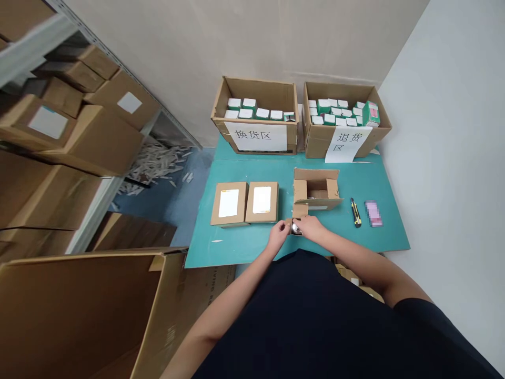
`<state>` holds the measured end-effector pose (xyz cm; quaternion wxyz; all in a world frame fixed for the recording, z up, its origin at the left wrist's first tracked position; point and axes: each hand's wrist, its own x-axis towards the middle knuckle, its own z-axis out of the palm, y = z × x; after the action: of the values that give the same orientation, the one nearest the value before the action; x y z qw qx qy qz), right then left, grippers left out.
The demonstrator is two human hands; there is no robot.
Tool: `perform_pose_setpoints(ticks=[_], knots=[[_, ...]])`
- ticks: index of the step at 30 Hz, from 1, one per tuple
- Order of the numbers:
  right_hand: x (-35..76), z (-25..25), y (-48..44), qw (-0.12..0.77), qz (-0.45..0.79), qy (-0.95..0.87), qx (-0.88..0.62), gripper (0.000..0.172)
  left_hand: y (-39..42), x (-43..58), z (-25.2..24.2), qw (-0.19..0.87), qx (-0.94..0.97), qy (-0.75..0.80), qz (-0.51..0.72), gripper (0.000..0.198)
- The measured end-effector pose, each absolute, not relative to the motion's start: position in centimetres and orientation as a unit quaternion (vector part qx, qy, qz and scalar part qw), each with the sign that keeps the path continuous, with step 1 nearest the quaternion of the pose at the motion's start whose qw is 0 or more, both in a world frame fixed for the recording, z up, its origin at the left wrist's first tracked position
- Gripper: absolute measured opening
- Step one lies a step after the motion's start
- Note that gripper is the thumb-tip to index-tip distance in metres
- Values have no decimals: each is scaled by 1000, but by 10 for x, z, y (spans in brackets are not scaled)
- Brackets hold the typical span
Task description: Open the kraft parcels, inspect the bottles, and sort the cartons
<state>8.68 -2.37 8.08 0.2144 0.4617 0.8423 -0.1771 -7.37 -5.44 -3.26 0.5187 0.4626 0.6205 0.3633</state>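
At the table's front edge I have a small open cardboard box [291, 231] with a shiny silver rounded object [296, 228] showing inside. My left hand [278, 233] pinches the left side of this box, its fingers closed at the flap. From the right, my right hand [311, 227] curls round the box, with its fingertips at the upper edge beside the silver object; part of the box is hidden under it. Just beyond stands a larger open cardboard box [321, 202] with its flaps up.
Two closed labelled boxes [232, 215] sit left on the green table [252, 171]. A yellow-black utility knife [355, 212] and a blurred pink item [373, 213] lie right. Two cartons [256, 138] [315, 142] of green-white boxes stand behind. Shelving [82, 231] and a big carton [158, 305] are left.
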Motion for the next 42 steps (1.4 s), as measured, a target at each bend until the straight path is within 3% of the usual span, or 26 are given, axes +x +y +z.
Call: perform_pose_setpoints(ticks=[6,14,20,27,31,34,39,42], knots=[[78,89,-13,230,-187,846,444,36,-54,-74,-31,505,465,626,370,35],[90,81,-14,187,-191,873,408,44,-56,-71,-26,452,476,667,351,33],[111,112,-14,48,-178,907,378,44,-54,-74,-22,427,492,677,342,29],[139,176,-7,-135,-362,793,471,57,-42,-79,-16,455,466,687,322,27],[154,194,-7,-288,-384,717,505,61,-40,-81,-8,459,463,682,332,23],[155,201,-9,-373,-396,669,506,58,-46,-87,5,419,477,683,362,37],[138,209,-14,-424,-436,611,507,54,-61,-94,55,300,574,609,458,54],[125,212,-16,-446,-463,580,500,54,-64,-86,95,380,653,500,423,74]])
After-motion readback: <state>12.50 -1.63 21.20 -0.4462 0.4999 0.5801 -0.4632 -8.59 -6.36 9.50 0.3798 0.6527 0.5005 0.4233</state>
